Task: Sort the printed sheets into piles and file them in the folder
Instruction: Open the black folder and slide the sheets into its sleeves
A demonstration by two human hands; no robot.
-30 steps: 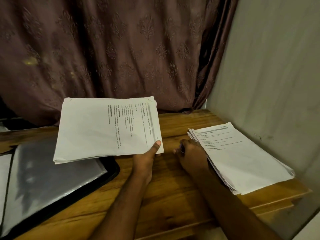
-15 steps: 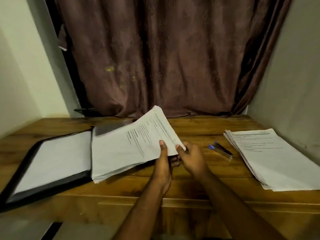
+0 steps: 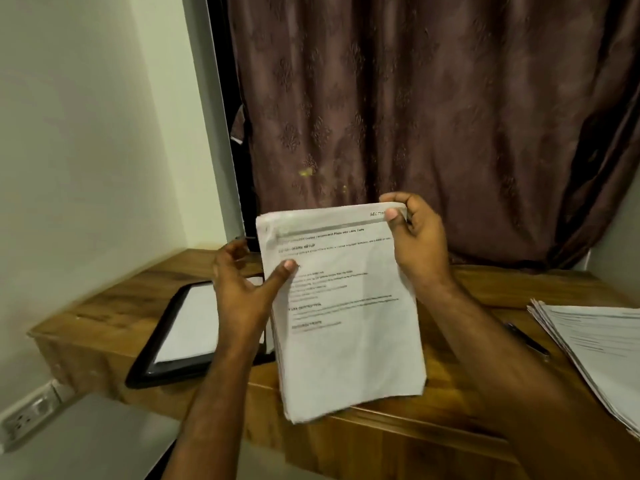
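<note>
Paper first: a thick stack of printed sheets (image 3: 346, 306) stands nearly upright in front of me, held above the near edge of the bench (image 3: 114, 306), its printed face turned toward the camera and its lower corner hanging low over that edge. I take the stack as my landmark for everything else.

My right hand (image 3: 414, 240) is raised at the stack's top right corner, forearm running up from the lower right. Its thumb presses on the front of the top edge while the fingers curl over and behind, so it pinches the corner.

My left hand (image 3: 242, 285) comes up from below on the stack's left side. Its thumb (image 3: 285, 268) lies flat on the front page near the left margin; the fingers are loosely curled behind the left edge, and I cannot tell whether they all touch the paper. I read it as gripping the stack's left edge.

Left of the stack and behind my left forearm, the black folder (image 3: 173, 344) lies open and flat on the bench, a white sheet showing inside it. Right of the stack, a second pile of sheets (image 3: 595, 355) rests fanned on the bench, cut off by the frame. Between the stack and that pile lies a dark pen (image 3: 528, 341). Behind the stack hangs a brown curtain (image 3: 433, 116).
</note>
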